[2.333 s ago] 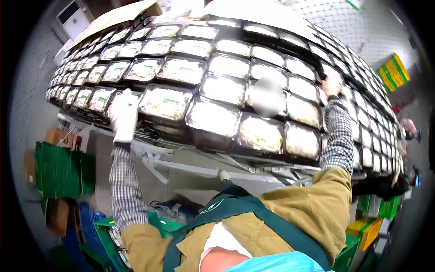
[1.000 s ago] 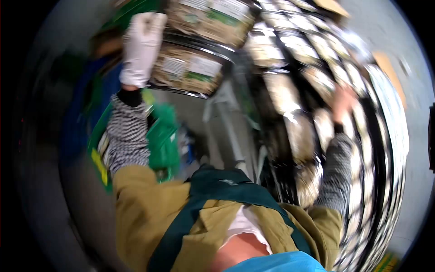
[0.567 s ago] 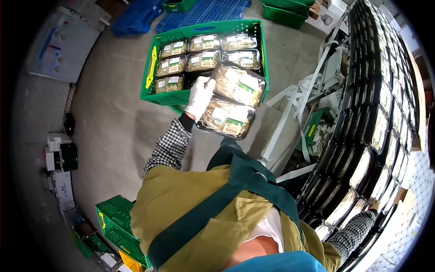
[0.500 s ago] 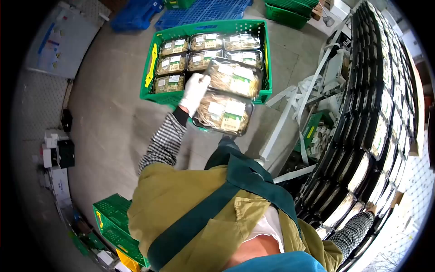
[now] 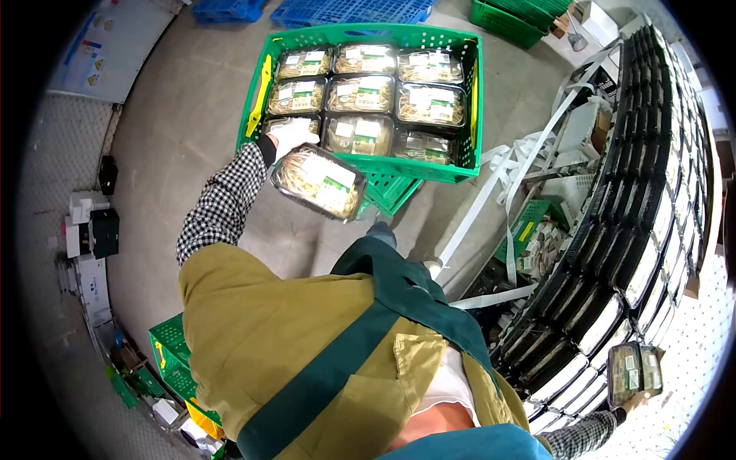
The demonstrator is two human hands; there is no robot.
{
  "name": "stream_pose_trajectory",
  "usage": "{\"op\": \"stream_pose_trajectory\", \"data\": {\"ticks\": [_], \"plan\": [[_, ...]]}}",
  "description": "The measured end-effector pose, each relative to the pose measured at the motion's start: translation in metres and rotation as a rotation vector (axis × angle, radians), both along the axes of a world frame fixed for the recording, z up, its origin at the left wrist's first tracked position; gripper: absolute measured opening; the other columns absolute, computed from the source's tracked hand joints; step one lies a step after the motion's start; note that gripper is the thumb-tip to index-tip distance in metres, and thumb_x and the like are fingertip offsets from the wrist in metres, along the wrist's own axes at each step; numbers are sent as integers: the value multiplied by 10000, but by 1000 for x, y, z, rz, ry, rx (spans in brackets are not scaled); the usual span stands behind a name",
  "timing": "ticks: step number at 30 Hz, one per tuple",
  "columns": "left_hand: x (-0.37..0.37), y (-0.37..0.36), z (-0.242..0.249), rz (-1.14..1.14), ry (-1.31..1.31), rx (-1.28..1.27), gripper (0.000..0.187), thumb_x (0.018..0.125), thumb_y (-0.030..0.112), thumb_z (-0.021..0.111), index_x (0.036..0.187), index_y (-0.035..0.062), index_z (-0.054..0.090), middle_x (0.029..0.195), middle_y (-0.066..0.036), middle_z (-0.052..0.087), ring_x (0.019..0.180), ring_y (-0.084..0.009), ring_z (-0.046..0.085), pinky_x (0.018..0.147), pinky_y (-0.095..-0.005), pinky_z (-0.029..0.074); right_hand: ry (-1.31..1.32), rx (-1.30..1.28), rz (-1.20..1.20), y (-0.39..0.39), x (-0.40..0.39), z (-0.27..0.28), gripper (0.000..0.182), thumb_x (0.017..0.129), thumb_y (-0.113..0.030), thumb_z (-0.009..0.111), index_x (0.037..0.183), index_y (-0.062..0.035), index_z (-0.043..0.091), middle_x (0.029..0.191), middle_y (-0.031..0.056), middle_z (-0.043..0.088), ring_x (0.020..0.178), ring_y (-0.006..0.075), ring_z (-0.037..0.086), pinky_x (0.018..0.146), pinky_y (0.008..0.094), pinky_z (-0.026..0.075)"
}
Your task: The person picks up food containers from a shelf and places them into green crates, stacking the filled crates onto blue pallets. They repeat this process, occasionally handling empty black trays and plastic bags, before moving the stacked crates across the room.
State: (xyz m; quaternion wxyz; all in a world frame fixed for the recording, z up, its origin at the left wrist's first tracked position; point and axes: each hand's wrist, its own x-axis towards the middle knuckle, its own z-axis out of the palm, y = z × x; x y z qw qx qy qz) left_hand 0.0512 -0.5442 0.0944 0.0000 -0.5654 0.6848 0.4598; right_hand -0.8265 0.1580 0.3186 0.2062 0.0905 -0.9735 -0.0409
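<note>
Left hand (image 5: 291, 136), in a white glove, pinches the upper rim of a food pack (image 5: 320, 182), which tilts just outside the near edge of the green crate (image 5: 445, 38), by its near left corner. Inside the crate, nine packs (image 5: 362, 93) lie in three rows of three; the hand partly covers the near left one. Well to the right, the bare right hand (image 5: 635, 402) grips two more packs (image 5: 625, 374) at their lower end, beside tall stacks (image 5: 606, 295) of packs.

Green crate (image 5: 414, 166) (perforated), labelled packs (image 5: 362, 95) inside
</note>
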Motion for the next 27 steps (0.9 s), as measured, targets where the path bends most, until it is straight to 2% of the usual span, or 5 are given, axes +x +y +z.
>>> {"op": "stream_pose_trajectory", "data": {"ticks": [9,14,19,24,27], "plan": [[12,-25,55,172,358,272,330,866,212,622,1114,-6,616,982,-41,647,807,-88,573,720,-218,463,-464,-119,870,-355,243,-23,477,945,-332,397,1276,8,452,1247,201,474,1103,270,493,948,371,386],[28,-35,92,539,727,211,336,885,192,600,1136,-31,591,1033,-52,632,831,-76,591,722,-228,483,-1364,-451,835,-556,424,-136,345,929,-257,483,1041,63,548,959,150,616,831,197,553,746,324,455],[98,-18,108,619,546,-122,331,895,167,570,1174,-12,580,1070,-19,625,730,-54,508,672,-191,442,-1129,6,1077,-596,446,-184,382,862,-307,577,960,61,603,892,244,631,887,369,610,778,386,467],[125,-1,104,913,474,-114,330,894,175,581,1167,-9,587,995,37,620,636,-16,435,575,-160,402,-1095,118,1156,-675,434,-122,367,886,-326,556,865,20,675,755,172,659,625,150,618,644,314,495],[112,-3,98,957,592,-169,287,892,145,601,1139,-1,606,852,36,621,584,-9,449,509,-152,382,-902,-268,1443,-732,452,-113,241,878,-228,584,892,0,663,714,129,618,585,197,581,573,311,471]]}}
